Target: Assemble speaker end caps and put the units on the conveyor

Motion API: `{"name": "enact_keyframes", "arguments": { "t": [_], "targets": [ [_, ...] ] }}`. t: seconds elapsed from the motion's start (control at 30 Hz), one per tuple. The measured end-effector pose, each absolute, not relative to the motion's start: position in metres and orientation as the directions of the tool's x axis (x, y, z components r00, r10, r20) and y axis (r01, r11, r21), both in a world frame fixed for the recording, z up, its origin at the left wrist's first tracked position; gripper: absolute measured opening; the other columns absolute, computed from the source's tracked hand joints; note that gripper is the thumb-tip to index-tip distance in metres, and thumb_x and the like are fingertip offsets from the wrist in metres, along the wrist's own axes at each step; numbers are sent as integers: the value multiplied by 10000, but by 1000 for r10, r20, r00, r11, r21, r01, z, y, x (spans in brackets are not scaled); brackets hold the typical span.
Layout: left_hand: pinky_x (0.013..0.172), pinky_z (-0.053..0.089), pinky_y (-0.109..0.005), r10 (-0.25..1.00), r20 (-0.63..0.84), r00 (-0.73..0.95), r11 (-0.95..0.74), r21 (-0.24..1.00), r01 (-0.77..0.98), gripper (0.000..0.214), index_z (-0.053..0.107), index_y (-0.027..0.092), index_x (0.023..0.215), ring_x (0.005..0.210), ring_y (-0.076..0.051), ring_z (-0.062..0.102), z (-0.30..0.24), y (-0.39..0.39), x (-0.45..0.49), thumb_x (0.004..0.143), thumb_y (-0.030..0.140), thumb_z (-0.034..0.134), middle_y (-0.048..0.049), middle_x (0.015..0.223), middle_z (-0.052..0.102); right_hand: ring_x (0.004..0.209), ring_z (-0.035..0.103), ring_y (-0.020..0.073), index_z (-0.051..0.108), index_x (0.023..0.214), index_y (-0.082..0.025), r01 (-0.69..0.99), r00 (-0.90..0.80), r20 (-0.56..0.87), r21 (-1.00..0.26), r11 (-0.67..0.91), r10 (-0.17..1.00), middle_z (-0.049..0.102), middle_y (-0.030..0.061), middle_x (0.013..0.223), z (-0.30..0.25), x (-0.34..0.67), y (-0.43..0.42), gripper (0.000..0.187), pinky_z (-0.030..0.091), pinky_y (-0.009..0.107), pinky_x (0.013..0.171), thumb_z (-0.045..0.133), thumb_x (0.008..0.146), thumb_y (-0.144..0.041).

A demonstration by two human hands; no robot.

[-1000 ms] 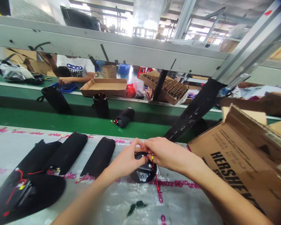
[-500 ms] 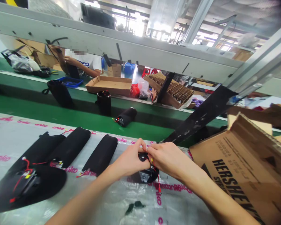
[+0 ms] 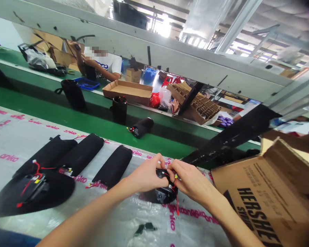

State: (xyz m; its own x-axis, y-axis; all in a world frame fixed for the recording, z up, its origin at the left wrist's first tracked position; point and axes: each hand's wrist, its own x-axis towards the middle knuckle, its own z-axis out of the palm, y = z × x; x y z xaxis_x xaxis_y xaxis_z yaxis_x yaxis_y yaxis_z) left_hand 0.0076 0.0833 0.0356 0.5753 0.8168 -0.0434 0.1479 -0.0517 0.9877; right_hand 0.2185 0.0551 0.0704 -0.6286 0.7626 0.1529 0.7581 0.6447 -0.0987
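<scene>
A black cloth-covered tube [image 3: 162, 195] lies on the plastic-covered bench in front of me, its end facing me. Red wires and small white and yellow connectors stick out of that end. My left hand [image 3: 153, 173] is closed on the tube's far rim, thumb inside the opening and fingers outside. Close against it, my right hand [image 3: 184, 176] pinches the same rim, with a yellow connector and wires beside its fingers. What lies right between the fingertips is hidden. Left of my hands rest similar black pieces [image 3: 113, 166], one of them a wide one [image 3: 51, 192] with exposed wiring.
A cardboard carton [image 3: 267, 192] stands at the right beside a slanted black post [image 3: 229, 133]. Beyond the bench runs a green conveyor [image 3: 100, 120] with several black tubes on it. Across it are a shallow cardboard tray [image 3: 128, 91], a blue tray [image 3: 86, 84] and a co-worker [image 3: 103, 67].
The view has shifted slightly, so the scene sits further right. Both hands stay at the tube's rim, and the right fingers have moved a little along it.
</scene>
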Motion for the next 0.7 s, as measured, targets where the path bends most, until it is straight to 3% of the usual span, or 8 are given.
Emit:
{"name": "enact_keyframes", "arguments": {
  "t": [0.2, 0.37, 0.7],
  "targets": [
    [608, 360, -243, 816, -33, 577, -51, 990, 129, 344, 483, 251, 941, 677, -146, 531, 32, 84, 8, 691, 148, 696, 53, 797, 732, 820, 670, 230, 668, 1041, -202, 701, -686, 159, -118, 704, 710, 691, 47, 924, 83, 220, 54, 117, 532, 332, 692, 587, 1072, -123],
    [646, 395, -244, 790, -19, 613, -53, 994, 98, 296, 544, 241, 956, 684, -141, 563, 34, 84, 7, 714, 141, 681, 58, 830, 774, 834, 686, 231, 677, 1055, -187, 721, -667, 133, -137, 680, 733, 705, 61, 956, 83, 219, 51, 130, 564, 345, 731, 611, 1039, -75],
    [680, 427, -250, 785, -40, 618, -40, 993, 115, 280, 609, 232, 978, 742, -166, 664, 38, 85, 5, 726, 146, 692, 20, 973, 844, 946, 692, 188, 683, 961, -222, 757, -555, -76, -459, 465, 828, 686, 21, 1052, 108, 217, 48, 187, 527, 299, 861, 628, 982, -45]
  ]
}}
